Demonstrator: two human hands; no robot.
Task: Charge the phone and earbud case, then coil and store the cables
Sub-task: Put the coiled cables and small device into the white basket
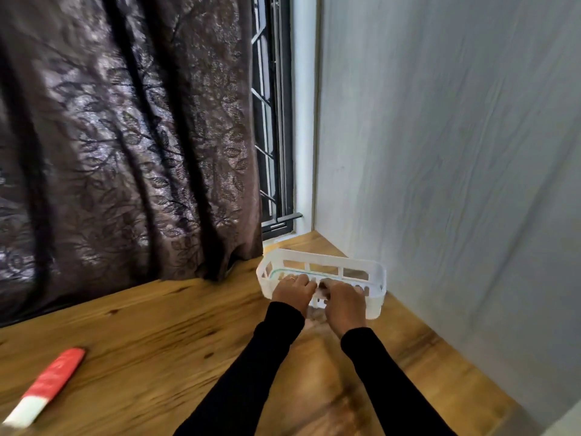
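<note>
warm wooden surface runs into a corner, where both hands, left hand and right hand, grip the white slotted plastic basket. cables seem stored inside, blurred; phone and earbud case unseen.

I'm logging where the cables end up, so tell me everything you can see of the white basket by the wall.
The white basket looks like thin plastic, oblong with rounded corners and rectangular cut-outs in its walls. It sits upright on the wooden table, in the corner near the grey wall and the window. Something thin and greenish lies inside, too blurred to name. The left hand and right hand curl over its near rim.
</note>
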